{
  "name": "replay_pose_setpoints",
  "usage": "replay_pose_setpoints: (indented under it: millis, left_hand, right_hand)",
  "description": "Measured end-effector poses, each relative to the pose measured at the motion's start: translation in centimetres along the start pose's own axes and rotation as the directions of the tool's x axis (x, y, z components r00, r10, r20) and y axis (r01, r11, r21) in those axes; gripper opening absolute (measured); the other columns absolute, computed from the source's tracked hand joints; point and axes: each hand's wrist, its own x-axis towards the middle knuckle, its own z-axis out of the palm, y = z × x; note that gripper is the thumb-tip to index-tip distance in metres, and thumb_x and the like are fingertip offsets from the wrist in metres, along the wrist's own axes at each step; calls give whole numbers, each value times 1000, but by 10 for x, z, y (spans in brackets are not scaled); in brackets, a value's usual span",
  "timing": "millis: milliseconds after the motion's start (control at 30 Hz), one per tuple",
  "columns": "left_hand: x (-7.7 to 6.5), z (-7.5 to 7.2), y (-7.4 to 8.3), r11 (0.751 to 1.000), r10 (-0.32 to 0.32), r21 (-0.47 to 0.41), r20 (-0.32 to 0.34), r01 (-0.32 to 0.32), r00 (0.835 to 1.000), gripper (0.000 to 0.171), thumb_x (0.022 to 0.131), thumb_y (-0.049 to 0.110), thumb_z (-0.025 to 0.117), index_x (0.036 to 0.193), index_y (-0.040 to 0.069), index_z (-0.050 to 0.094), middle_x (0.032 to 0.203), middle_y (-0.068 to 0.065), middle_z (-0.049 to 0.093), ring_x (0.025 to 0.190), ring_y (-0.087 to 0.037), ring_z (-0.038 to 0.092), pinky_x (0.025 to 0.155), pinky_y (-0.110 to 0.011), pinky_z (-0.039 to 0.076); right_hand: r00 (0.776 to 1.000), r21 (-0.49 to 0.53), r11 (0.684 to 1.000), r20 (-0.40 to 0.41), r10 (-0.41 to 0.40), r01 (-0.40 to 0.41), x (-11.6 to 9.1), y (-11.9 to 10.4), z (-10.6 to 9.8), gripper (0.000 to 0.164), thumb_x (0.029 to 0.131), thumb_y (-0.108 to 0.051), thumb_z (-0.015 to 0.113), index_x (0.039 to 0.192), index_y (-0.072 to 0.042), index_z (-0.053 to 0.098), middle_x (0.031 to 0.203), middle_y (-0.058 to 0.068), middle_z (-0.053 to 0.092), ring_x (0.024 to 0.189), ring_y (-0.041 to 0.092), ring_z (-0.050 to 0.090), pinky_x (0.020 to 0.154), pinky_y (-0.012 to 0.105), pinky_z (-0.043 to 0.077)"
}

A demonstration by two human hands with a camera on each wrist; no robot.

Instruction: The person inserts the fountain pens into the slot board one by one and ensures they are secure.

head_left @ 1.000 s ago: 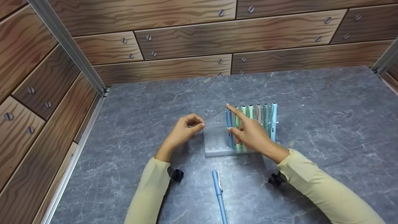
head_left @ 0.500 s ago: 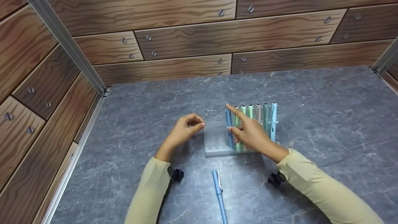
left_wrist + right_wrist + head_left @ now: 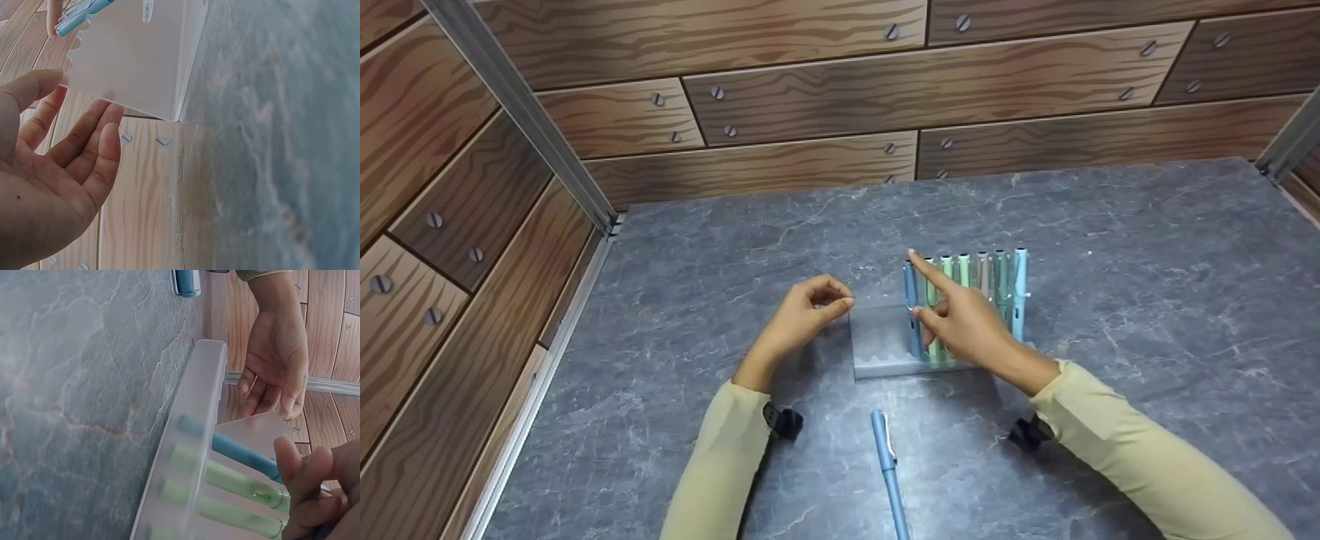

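Note:
A frosted clear pen stand holds a row of upright pens in its right part. My left hand pinches the stand's upper left edge between thumb and fingertips; the left wrist view shows this hand at the notched panel's corner. My right hand holds the leftmost blue pen, index finger stretched to its top and thumb on its side. In the right wrist view, curled fingers hide that blue pen's upper end. Another blue pen lies on the table in front of the stand.
Green pens, a brownish pen, a dark green pen and a light blue pen stand to the right, partly behind my right hand. Wood-patterned walls border the grey marbled table.

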Motion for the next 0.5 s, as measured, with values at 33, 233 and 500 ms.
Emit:
replay_pose_setpoints:
  millis: [33,233,500]
  left_hand:
    - [2,0,-4,1000,4,0,-3,-4,1000,15,90,12,66,97,-1,65,95,-14,68,78,-10,56,64,-22,44]
    - [1,1,-3,1000,8,3,-9,-8,1000,12,90,10,66,95,-1,65,93,-12,68,76,-8,57,63,-21,44]
    - [2,1,-3,1000,19,3,-7,-19,1000,13,90,10,66,96,-2,65,92,-13,68,75,-7,57,64,-21,45]
  right_hand:
    - [1000,1,1000,-4,-10,10,-1,0,0,77,93,-12,62,153,-35,19,59,6,67,34,9,39,34,22,34]
    - [995,-71,992,-7,-103,102,-9,-3,-1,71,91,-10,65,151,-29,31,67,7,70,38,9,48,37,23,41]
    - [988,-96,984,17,-151,152,-17,-10,3,65,89,-11,67,147,-24,40,80,5,71,42,12,55,39,22,42]
